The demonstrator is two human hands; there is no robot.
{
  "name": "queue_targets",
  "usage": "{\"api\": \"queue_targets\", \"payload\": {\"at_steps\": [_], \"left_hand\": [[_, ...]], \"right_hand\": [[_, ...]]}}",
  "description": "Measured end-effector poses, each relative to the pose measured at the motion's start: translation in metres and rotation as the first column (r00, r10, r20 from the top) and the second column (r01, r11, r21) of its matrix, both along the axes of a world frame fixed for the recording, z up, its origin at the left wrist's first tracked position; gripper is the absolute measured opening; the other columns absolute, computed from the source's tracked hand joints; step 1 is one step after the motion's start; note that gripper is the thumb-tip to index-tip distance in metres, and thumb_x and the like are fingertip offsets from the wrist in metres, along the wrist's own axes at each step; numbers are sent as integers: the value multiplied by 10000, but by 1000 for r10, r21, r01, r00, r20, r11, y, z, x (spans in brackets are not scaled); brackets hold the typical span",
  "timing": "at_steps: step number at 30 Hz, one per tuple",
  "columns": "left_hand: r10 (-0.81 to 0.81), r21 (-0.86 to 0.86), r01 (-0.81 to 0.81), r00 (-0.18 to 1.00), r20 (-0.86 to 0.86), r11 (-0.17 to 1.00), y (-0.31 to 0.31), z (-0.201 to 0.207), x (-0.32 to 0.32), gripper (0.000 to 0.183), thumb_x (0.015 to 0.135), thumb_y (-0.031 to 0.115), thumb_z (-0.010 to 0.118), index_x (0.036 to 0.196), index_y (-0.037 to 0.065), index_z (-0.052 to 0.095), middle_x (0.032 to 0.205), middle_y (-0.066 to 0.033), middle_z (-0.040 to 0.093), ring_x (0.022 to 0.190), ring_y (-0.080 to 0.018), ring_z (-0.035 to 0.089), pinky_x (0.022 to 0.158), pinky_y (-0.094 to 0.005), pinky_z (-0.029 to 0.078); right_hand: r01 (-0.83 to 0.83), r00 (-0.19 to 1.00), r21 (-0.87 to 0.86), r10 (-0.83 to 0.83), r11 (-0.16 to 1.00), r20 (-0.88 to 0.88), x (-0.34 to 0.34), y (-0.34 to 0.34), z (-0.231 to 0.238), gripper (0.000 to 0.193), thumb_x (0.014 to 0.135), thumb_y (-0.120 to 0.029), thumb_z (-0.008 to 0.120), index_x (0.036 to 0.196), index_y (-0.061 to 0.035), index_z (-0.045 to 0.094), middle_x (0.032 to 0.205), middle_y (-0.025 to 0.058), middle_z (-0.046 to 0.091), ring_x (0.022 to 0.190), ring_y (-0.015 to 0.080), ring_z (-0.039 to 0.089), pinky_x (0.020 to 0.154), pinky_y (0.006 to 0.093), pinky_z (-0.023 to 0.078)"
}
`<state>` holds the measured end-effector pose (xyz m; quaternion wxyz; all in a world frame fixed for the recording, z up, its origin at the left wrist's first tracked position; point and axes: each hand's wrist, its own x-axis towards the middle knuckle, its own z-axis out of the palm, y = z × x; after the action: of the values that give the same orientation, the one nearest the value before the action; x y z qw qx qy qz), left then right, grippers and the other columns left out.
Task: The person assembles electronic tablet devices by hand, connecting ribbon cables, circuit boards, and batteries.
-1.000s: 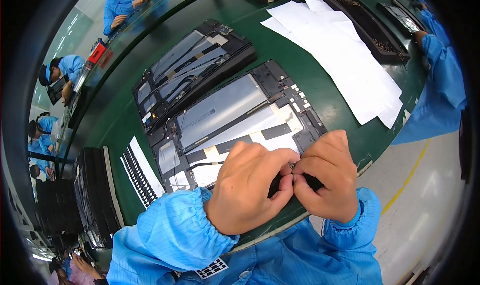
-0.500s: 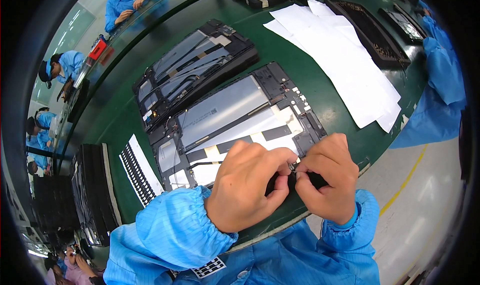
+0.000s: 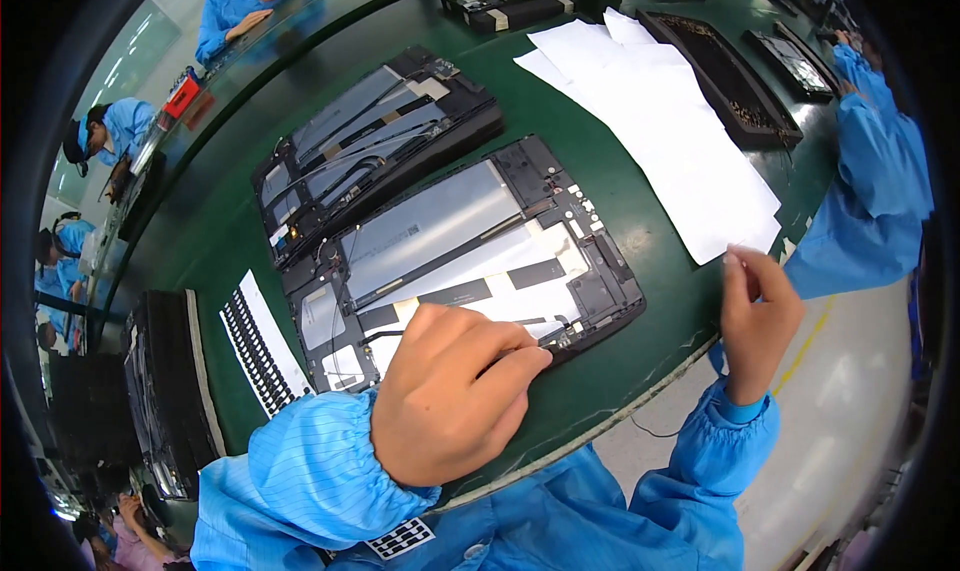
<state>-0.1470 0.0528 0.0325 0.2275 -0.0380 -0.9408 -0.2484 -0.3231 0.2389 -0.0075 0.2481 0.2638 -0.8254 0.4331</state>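
A dark green worktop (image 3: 680,301) bears a flat, opened black device with silver and white panels (image 3: 430,231), at the dial's centre. A second opened black-and-silver device (image 3: 375,136) lies at eleven o'clock; loose white paper sheets (image 3: 670,136) at two. The bare left hand (image 3: 445,396) covers the first device's near edge at six, thumb and forefinger nearly closed; the bare right hand (image 3: 760,321), at three, bends its fingers, tips close together. Whether either grips anything cannot be told. A white strip with black tabs (image 3: 262,346) lies at eight.
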Motion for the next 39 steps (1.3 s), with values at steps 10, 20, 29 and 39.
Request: {"api": "queue_targets", "payload": {"at_steps": [10, 20, 29, 39], "left_hand": [[-53, -78, 55, 998, 26, 995, -1, -11, 2, 376, 558, -5, 656, 931, 29, 638, 905, -84, 611, 774, -237, 554, 645, -349, 391], [-16, -139, 19, 1000, 26, 990, 3, -11, 4, 331, 584, 70, 626, 911, 23, 649, 906, -75, 614, 764, -206, 559, 626, -311, 410], [-19, -162, 26, 999, 50, 986, 2, -12, 6, 300, 644, 97, 581, 929, 26, 644, 937, -77, 607, 796, -195, 557, 642, -296, 423], [-22, -195, 37, 996, 82, 980, 3, -10, 7, 298, 664, 97, 573, 946, 26, 639, 956, -79, 601, 807, -201, 556, 669, -296, 435]], "right_hand": [[-557, 830, 15, 557, 830, 33, 55, -24, 10, 316, 583, 111, 636, 881, 9, 628, 821, 133, 579, 700, 259, 553, 612, 320, 446], [-614, 789, 104, 612, 783, 52, 63, -37, 4, 238, 533, 38, 717, 751, -8, 633, 695, 80, 562, 599, 231, 518, 525, 309, 387], [-611, 791, 118, 609, 783, 62, 62, -40, 7, 295, 512, 54, 693, 798, -2, 645, 672, 71, 549, 580, 215, 501, 519, 307, 364], [-611, 778, 192, 627, 768, -28, 58, -45, 10, 315, 475, 32, 654, 789, 14, 645, 671, 69, 544, 580, 215, 483, 519, 312, 360]]}}
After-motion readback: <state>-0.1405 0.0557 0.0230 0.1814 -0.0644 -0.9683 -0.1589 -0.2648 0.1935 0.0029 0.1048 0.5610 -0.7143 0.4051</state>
